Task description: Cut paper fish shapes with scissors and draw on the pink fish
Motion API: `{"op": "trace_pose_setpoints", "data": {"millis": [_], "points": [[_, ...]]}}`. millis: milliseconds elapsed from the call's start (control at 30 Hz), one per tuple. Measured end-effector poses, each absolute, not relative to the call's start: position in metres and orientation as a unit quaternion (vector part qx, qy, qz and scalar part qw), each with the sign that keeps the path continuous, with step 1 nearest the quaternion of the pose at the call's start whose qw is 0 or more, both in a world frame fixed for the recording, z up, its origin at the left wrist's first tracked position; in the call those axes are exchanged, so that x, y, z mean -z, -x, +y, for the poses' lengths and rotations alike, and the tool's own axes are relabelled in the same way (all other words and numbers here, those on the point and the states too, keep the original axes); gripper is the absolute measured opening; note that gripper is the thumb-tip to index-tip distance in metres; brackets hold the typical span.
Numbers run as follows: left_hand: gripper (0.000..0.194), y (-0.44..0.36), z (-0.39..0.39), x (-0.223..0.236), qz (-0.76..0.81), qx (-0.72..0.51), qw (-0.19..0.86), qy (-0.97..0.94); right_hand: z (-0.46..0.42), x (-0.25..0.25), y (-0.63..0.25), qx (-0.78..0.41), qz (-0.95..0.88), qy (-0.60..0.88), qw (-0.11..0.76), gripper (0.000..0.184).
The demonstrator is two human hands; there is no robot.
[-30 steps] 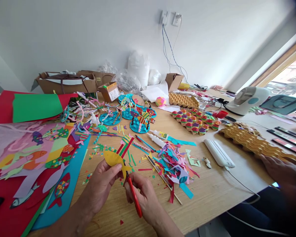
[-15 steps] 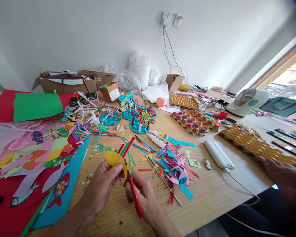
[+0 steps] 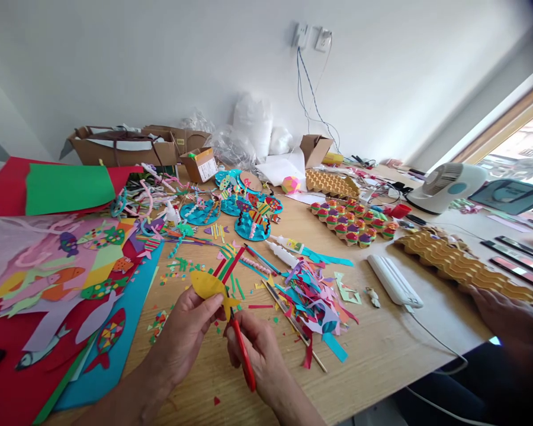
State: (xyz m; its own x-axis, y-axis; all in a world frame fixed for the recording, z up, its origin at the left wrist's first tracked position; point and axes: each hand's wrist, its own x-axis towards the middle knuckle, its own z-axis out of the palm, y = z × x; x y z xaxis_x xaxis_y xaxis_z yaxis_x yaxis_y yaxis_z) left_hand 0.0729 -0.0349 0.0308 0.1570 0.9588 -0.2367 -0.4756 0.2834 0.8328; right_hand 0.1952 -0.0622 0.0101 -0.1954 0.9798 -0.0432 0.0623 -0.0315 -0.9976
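Between the thumb and fingers of my left hand (image 3: 189, 322) is a yellow paper fish (image 3: 206, 285), its tail pointing to the right. My right hand (image 3: 257, 349) grips a pair of red-handled scissors (image 3: 243, 354). The scissor blades are at the fish's tail, partly hidden by the paper and my fingers. Just beyond the fish lie red and green paper strips (image 3: 228, 264). Right of my hands is a heap of coloured paper scraps (image 3: 313, 302), with wooden sticks (image 3: 313, 349) along its near side.
Paper fish and coloured sheets (image 3: 111, 378) cover the left side. Blue decorated discs (image 3: 252, 228), glue bottles (image 3: 284, 254) and painted egg cartons (image 3: 353, 222) stand farther back. A white power bank (image 3: 394, 281) lies right. Another person's hand (image 3: 501, 310) rests by a plain egg carton (image 3: 462, 260).
Both hands, the fish and the scissors hold nearly the same pose. The view has shifted very slightly.
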Motion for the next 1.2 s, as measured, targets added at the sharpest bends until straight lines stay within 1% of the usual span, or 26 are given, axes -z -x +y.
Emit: {"op": "trace_pose_setpoints", "data": {"millis": [233, 533, 933, 1200], "points": [[0.007, -0.072, -0.036, -0.033, 0.390, -0.515, 0.697, -0.312, -0.064, -0.011, -0.195, -0.547, -0.548, 0.474, 0.419, 0.035], [0.006, -0.070, -0.036, -0.033, 0.382, -0.503, 0.705, -0.322, -0.065, -0.008, -0.196, -0.556, -0.549, 0.464, 0.417, 0.038], [0.005, -0.063, -0.033, -0.035, 0.367, -0.464, 0.726, -0.350, -0.066, -0.005, -0.199, -0.555, -0.562, 0.464, 0.400, 0.034], [0.008, -0.060, -0.034, -0.033, 0.338, -0.448, 0.737, -0.378, -0.067, -0.004, -0.203, -0.551, -0.577, 0.463, 0.387, 0.026]]}}
